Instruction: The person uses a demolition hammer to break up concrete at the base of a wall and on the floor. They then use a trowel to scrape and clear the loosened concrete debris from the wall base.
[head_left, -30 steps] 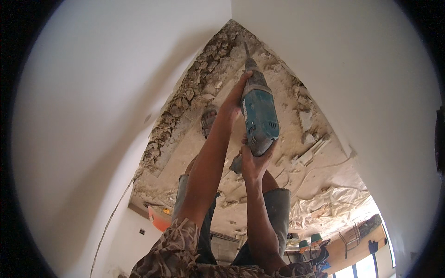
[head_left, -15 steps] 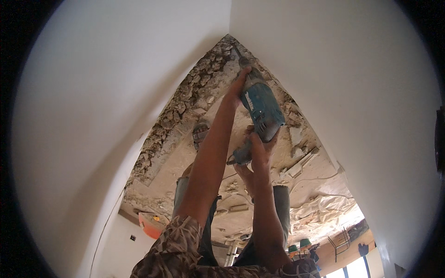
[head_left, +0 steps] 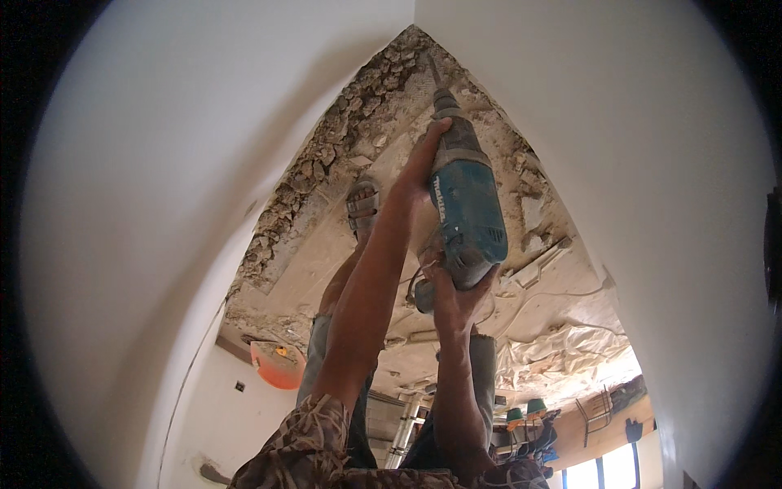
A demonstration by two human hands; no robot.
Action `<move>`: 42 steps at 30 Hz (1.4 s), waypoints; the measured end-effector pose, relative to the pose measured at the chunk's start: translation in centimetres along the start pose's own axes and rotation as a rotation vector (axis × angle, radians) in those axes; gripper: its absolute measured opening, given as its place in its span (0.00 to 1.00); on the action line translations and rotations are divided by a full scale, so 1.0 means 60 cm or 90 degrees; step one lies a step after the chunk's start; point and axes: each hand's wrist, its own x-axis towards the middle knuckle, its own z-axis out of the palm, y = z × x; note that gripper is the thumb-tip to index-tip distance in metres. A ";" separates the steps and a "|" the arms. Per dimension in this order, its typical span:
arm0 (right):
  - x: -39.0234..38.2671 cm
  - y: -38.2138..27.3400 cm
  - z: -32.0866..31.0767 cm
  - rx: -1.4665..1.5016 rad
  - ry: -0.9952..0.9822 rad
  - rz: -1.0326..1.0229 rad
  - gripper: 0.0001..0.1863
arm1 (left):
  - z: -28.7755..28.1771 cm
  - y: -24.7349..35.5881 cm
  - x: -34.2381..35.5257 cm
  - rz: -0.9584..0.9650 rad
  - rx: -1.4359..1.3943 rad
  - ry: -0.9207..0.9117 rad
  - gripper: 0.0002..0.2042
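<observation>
both left hand and right hand gripped the power hammer, apparently aligning its bit; chipping next probably called for bracing.

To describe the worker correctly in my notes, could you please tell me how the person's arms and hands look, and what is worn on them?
The left hand and right hand wear no gloves; no watch shows on the bare forearms. The sleeves have a leafy, camouflage-like pattern in brown and beige.

Left fingers partly hidden behind drill, sleeves cut off below
</observation>
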 end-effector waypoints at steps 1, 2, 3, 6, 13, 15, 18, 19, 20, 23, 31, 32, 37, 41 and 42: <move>-0.002 -0.010 0.003 0.000 0.010 0.001 0.38 | 0.006 0.000 -0.003 0.003 0.007 0.007 0.48; 0.001 -0.016 0.007 -0.001 0.019 0.001 0.38 | 0.011 0.001 -0.005 0.006 0.018 0.009 0.48; 0.006 -0.019 0.011 -0.004 0.025 0.000 0.38 | 0.013 0.002 -0.004 0.009 0.016 0.016 0.48; 0.038 -0.009 0.027 -0.029 0.034 -0.015 0.41 | 0.014 0.009 0.016 0.024 0.014 0.013 0.47; 0.066 -0.004 0.064 -0.178 0.044 -0.123 0.42 | -0.004 0.040 0.063 0.026 0.001 0.036 0.39; 0.084 -0.011 0.085 -0.207 0.056 -0.160 0.42 | -0.005 0.060 0.075 0.035 0.007 0.024 0.37; 0.124 -0.014 0.112 -0.191 0.062 -0.157 0.42 | -0.007 0.086 0.107 0.038 0.000 -0.025 0.37; 0.138 -0.014 0.115 -0.146 0.035 -0.100 0.42 | -0.005 0.089 0.122 0.049 -0.013 -0.029 0.36; 0.145 -0.012 0.116 -0.100 0.022 -0.073 0.42 | -0.006 0.087 0.134 0.050 -0.018 -0.022 0.35; 0.162 -0.009 0.105 -0.110 0.041 -0.010 0.42 | -0.009 0.074 0.165 0.034 -0.029 -0.044 0.33; 0.107 -0.004 0.072 0.012 -0.049 -0.041 0.41 | -0.013 0.047 0.105 0.051 -0.028 -0.006 0.35; 0.090 -0.002 0.065 -0.073 -0.032 -0.039 0.42 | -0.018 0.039 0.087 0.048 -0.030 0.024 0.35; 0.010 0.001 0.036 -0.141 -0.068 -0.123 0.43 | -0.053 0.000 0.025 0.041 -0.071 -0.030 0.36; -0.001 0.001 0.039 -0.197 -0.066 -0.133 0.49 | -0.072 -0.018 0.026 0.048 -0.083 -0.067 0.36; 0.001 0.002 0.042 -0.189 -0.064 -0.133 0.49 | -0.073 -0.021 0.032 0.072 -0.076 -0.073 0.35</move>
